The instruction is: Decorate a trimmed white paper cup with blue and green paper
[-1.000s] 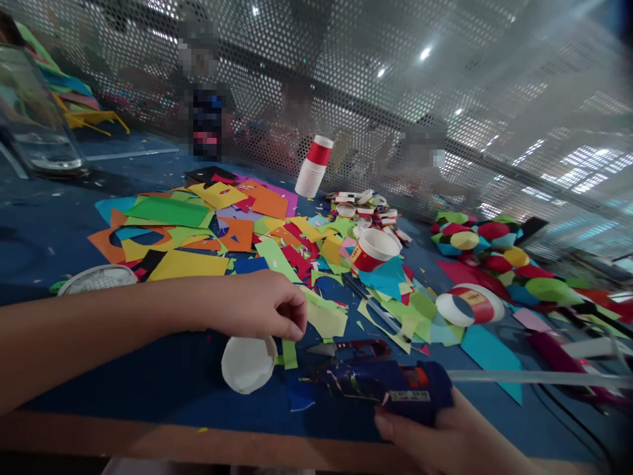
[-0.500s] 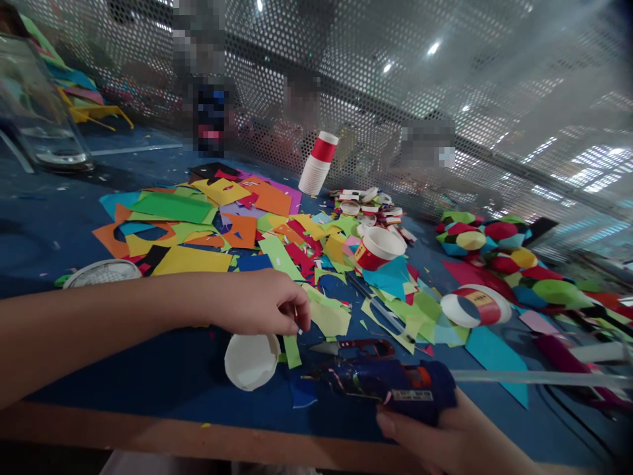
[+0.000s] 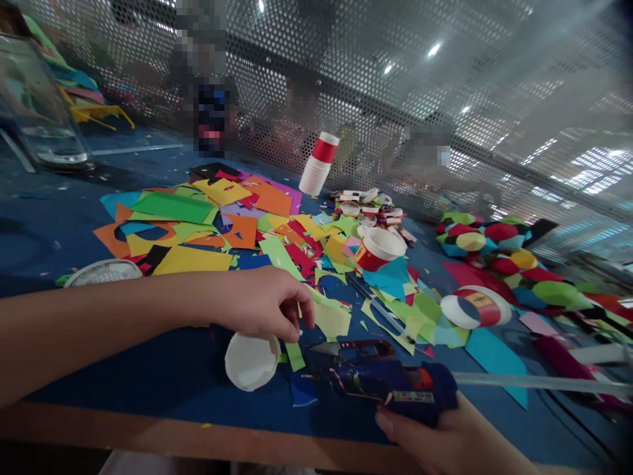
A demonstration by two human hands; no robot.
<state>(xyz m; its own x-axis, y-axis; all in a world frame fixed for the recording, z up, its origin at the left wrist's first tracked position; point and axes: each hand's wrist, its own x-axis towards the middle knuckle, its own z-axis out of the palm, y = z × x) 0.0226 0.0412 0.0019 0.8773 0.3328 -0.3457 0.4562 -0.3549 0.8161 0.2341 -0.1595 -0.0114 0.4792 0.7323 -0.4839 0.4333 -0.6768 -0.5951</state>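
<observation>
My left hand [image 3: 270,303] hangs over the near part of the table with its fingers curled in. A narrow green paper strip [image 3: 295,356] emerges from beneath the thumb tip, its upper end hidden by the hand. Close below the wrist lies a white paper cup bottom [image 3: 252,361], round with a raised rim. My right hand [image 3: 425,432] grips a dark blue hot glue gun [image 3: 395,382], whose nozzle points left toward the strip and whose clear glue stick extends out behind. Just beyond the gun rests a craft knife [image 3: 359,348] with a dark red handle.
Cut colored paper [image 3: 198,260] covers the middle. A red-and-white paper cup [image 3: 380,249] stands there, another cup [image 3: 477,307] lies to the right. Farther back are a cup stack [image 3: 319,165] and cut cup pieces [image 3: 368,210]. A glass jar [image 3: 49,125] is left; paper-covered crafts [image 3: 524,257] are right.
My left hand has shifted slightly right, and the green strip has slid a little right and toward me with it. The glue gun and cup bottom are almost unmoved.
</observation>
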